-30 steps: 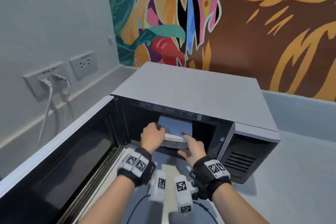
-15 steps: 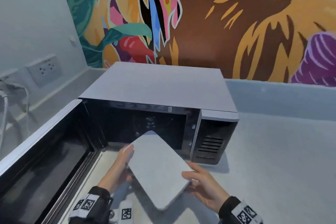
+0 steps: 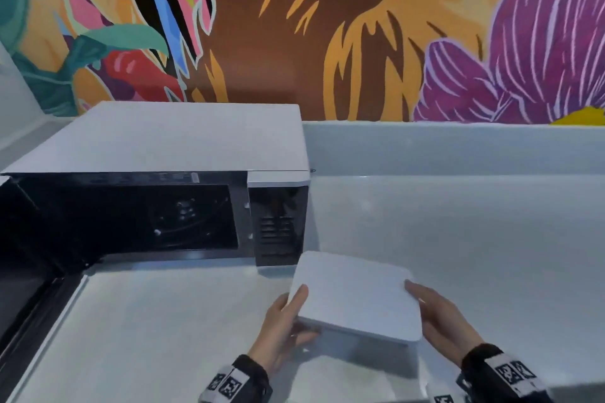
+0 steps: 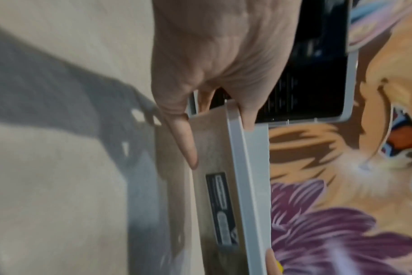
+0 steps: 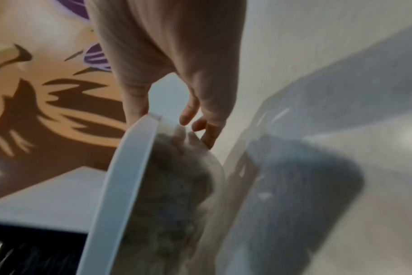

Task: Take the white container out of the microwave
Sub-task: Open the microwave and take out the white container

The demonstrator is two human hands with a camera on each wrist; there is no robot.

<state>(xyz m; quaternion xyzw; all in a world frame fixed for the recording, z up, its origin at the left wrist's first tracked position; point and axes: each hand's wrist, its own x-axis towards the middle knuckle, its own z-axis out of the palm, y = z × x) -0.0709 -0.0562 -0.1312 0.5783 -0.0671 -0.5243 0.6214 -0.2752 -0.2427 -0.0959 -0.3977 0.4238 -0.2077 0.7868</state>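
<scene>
Head view: left hand and right hand grip white container; keep level, lower onto counter.

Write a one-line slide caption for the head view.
Both hands, left and right, hold the white container outside the open microwave.

— The container's lid? 
— Matt white plastic, smooth; below the grip, the tub looks translucent. 
— The desk? 
— Pale, faintly glossy. The microwave top is matt grey.
</scene>
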